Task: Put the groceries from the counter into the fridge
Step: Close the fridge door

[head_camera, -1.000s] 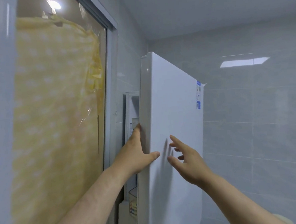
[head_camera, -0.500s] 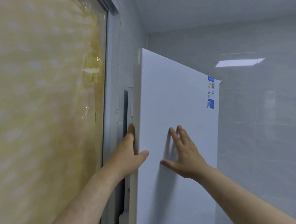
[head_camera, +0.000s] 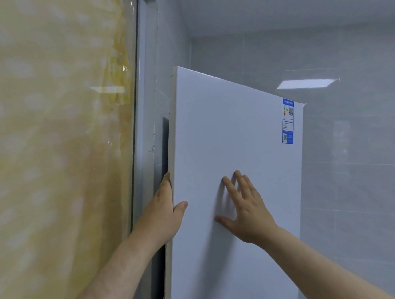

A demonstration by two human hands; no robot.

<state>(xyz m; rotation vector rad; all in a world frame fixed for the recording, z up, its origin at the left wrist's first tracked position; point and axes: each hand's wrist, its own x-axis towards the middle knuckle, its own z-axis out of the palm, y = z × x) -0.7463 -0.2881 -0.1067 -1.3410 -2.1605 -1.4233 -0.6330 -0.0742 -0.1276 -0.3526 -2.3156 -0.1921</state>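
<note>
Single head view, close to fridge door, facing forward, tilted upward; window left.

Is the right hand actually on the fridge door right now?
Touching. The head view shows the right hand laid flat on the fridge door, its fingers straight against the white front.

Narrow dark gap just above the left hand, between door and window frame; ahead of the right hand the door blocks passage.
</note>
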